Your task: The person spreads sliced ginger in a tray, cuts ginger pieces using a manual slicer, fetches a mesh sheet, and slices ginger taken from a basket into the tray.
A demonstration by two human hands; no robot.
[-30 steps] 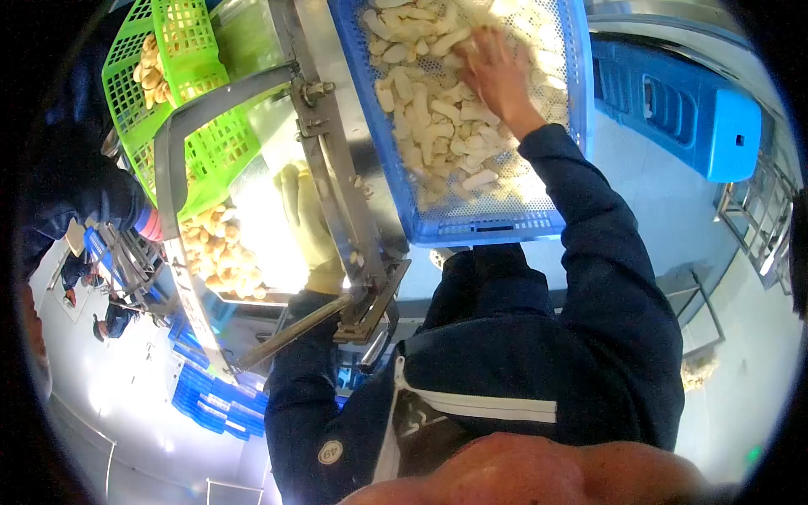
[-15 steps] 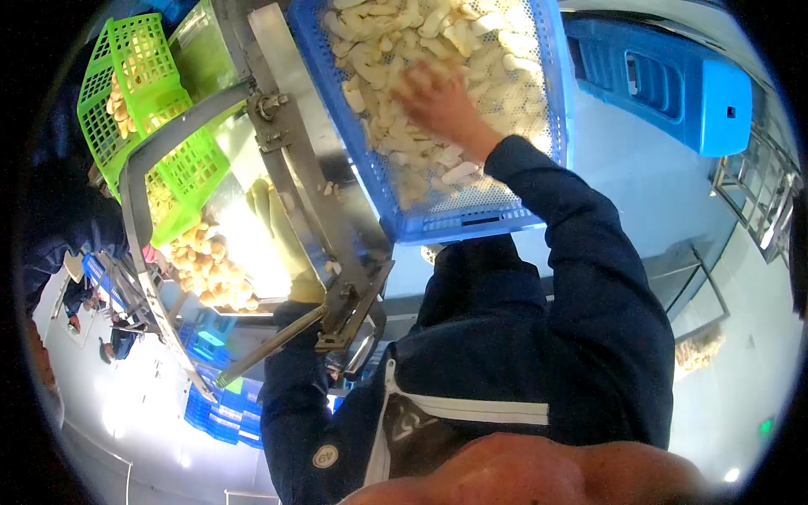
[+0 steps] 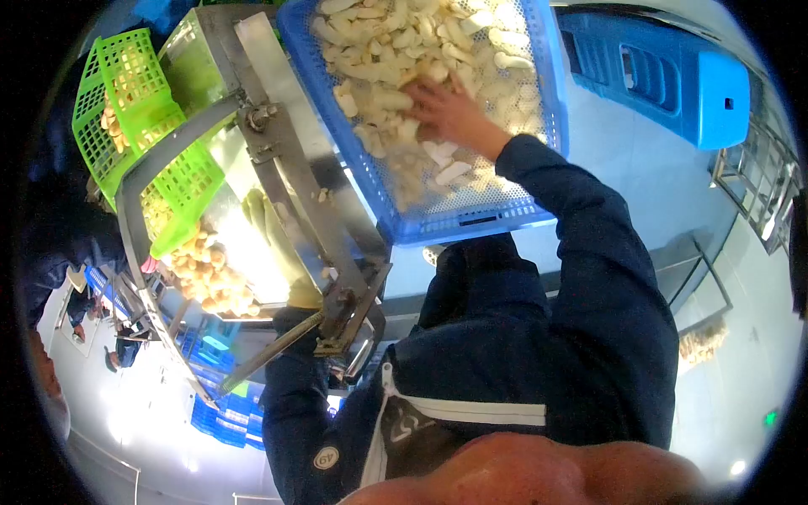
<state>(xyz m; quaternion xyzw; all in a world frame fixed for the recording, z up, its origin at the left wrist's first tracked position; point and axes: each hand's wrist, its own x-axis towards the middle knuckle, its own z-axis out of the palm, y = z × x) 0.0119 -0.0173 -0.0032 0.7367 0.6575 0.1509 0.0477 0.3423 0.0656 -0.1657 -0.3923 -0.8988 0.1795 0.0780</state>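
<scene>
My bare right hand (image 3: 448,109) reaches into a blue perforated crate (image 3: 389,220). Its fingers are apart and rest on a spread of pale mushroom slices (image 3: 379,63); I see nothing gripped in them. My left hand (image 3: 282,248), in a yellowish-green glove, lies on a bright work surface behind the metal bar of a hand-levered device (image 3: 295,194). The glove's fingers look stretched out, and the bar hides part of the hand. Beside that glove sits a heap of whole light-brown mushrooms (image 3: 210,278).
A green basket (image 3: 181,164) leans at the left with mushroom pieces behind its mesh. The device's curved metal arm (image 3: 135,219) arches over the left side. At the right is a blue plastic stool (image 3: 673,80). Other people (image 3: 80,307) and blue crates (image 3: 223,417) appear farther off.
My right hand has shifted slightly right and downward over the slices, its fingers now less blurred. The crate appears a little farther left and up. My left hand stays by the device.
</scene>
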